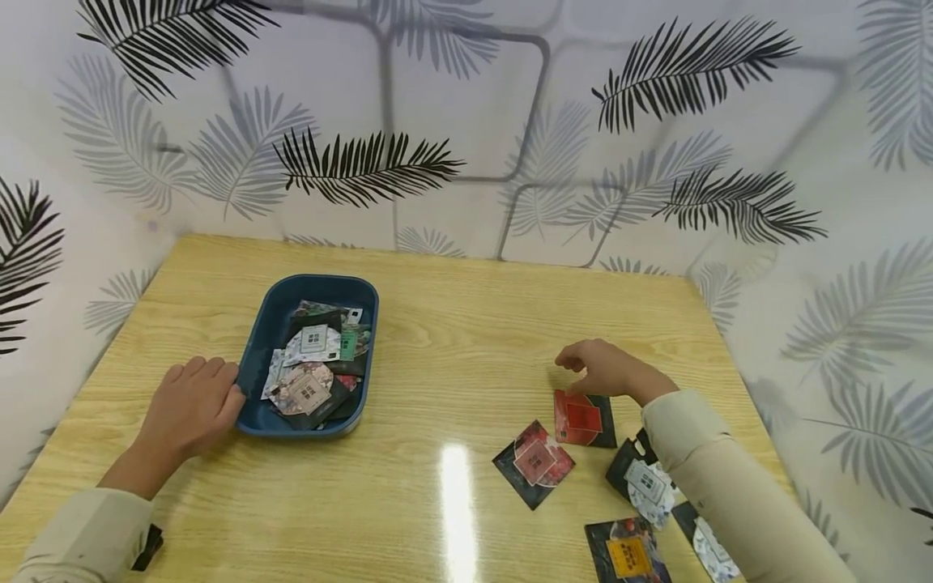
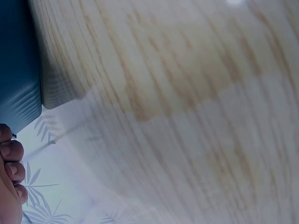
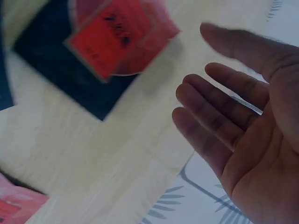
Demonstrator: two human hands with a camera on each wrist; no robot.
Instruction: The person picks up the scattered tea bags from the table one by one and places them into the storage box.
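My left hand (image 1: 193,409) grips the left rim of a dark blue plastic bin (image 1: 251,368), its fingers curled; in the left wrist view the fingertips (image 2: 14,163) show beside the bin's end. Inside the bin lie several flat printed packets (image 1: 309,393). Nothing is held in my right hand (image 1: 601,368), its fingers loosely bent and the thumb apart, just over the far edge of a red and black packet (image 1: 583,417). In the right wrist view that hand's palm (image 3: 261,186) faces the camera, with a red-labelled packet (image 3: 112,42) nearby.
Left of the sleeve's far side, another red packet (image 1: 535,461) lies at an angle. Closer to me are an orange-labelled packet (image 1: 627,555), a black and white packet (image 1: 645,482) and one partly under the right forearm (image 1: 710,542). Leaf-patterned cloth (image 1: 466,121) rises behind the wooden table (image 1: 408,478).
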